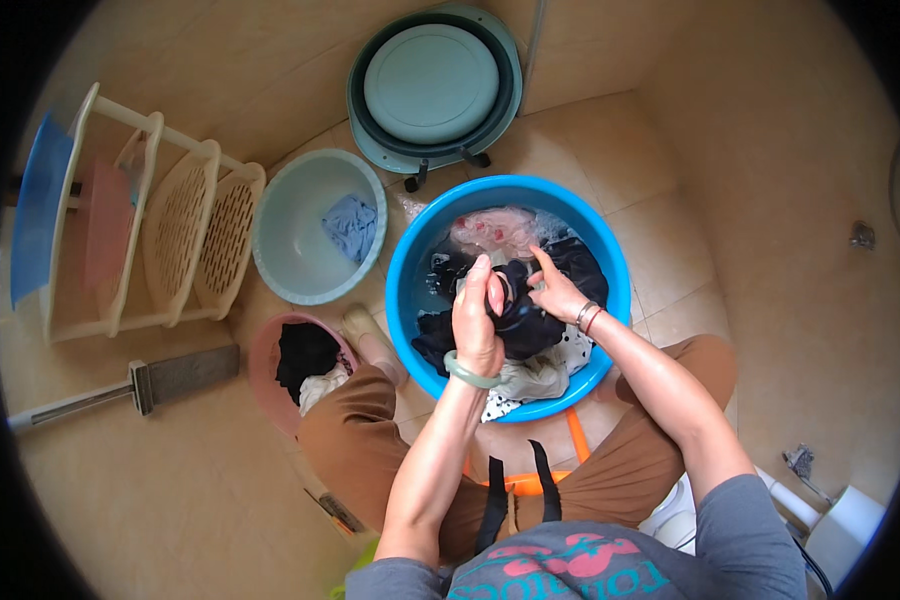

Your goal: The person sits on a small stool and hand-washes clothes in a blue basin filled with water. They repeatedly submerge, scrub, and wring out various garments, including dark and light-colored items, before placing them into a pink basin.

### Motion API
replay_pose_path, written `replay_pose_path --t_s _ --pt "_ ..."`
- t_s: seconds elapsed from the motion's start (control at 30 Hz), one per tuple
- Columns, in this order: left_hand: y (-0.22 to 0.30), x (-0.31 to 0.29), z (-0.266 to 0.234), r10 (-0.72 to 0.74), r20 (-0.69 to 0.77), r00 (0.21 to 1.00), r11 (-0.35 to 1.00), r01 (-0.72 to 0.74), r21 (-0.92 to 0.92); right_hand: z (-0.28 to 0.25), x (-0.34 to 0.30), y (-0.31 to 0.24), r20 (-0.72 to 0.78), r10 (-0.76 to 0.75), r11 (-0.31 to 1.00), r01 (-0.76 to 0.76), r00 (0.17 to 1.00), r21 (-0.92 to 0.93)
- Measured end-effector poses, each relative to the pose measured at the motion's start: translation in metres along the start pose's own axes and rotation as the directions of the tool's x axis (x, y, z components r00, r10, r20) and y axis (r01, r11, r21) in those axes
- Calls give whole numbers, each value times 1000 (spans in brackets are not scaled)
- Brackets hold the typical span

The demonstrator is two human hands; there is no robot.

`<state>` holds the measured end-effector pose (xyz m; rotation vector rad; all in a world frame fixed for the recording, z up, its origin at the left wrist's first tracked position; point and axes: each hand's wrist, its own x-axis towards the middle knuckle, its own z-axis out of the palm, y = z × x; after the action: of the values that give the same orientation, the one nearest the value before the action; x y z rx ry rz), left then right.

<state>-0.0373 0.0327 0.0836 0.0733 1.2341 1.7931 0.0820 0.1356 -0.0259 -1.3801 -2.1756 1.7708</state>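
Note:
Both my hands are over a blue basin (pixel 616 300) full of wet laundry and some sudsy water. My left hand (pixel 478 315), with a pale green bangle at the wrist, is closed around a bunched black garment (pixel 530 335). Just right of it, my right hand (pixel 558 290) has its index finger stretched out and the other fingers curled at the same dark cloth. A pink garment with red spots (pixel 495 232) lies at the far side of the basin. Nearer me are a cream cloth (pixel 535 378) and a white cloth with black dots (pixel 577 350).
A pale green basin (pixel 280 240) with a blue cloth (pixel 350 226) stands left. A pink basin (pixel 265 365) holds black and white clothes. A folding basin (pixel 430 85) leans on the wall. A cream rack (pixel 180 240) and a flat mop (pixel 185 380) are far left.

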Motion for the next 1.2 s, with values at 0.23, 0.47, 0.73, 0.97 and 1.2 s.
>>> replay_pose_path --t_s 0.23,0.47,0.73,0.97,1.2 --pt "47 -5 3 8 385 923 901 161 -404 -12 2 -3 92 -602 736 596 793 -322" --pt "10 42 -79 272 -135 953 895 -200 399 -39 -20 -53 -141 -164 628 213 976 749" --pt "-41 22 -47 -442 82 893 848 446 -285 15 -70 -91 95 -526 839 498 845 218" --pt "-89 28 -71 -304 179 936 827 352 -439 43 -76 -92 129 -913 259 794 387 -550" --pt "-96 14 -26 -449 -189 873 868 376 -325 19 -11 -29 -264 -506 822 367 821 -435"
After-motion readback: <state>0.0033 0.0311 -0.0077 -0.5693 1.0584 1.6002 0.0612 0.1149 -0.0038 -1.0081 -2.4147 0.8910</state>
